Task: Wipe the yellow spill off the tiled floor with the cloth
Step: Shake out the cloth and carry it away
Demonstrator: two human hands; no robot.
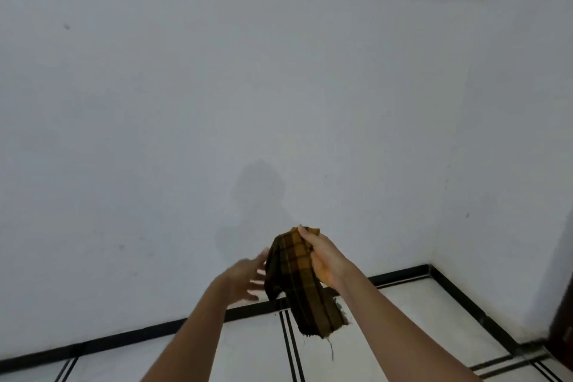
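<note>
Two hands raised out front: right hand (325,260) closed on the top of the plaid cloth (294,282), left hand (245,279) spread open just beside it, holding nothing. Cloth dangling in the air above the tiled floor (403,319). No yellow spill in view. Probably readying the cloth; next, bunching it and getting down to find the spill. Beyond, a bare white wall (248,87).

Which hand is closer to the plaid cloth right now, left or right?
Right. The right hand has its grip on the plaid cloth, pinching its upper end so it hangs down. The left hand is open beside the cloth, fingers spread; contact is unclear.
</note>
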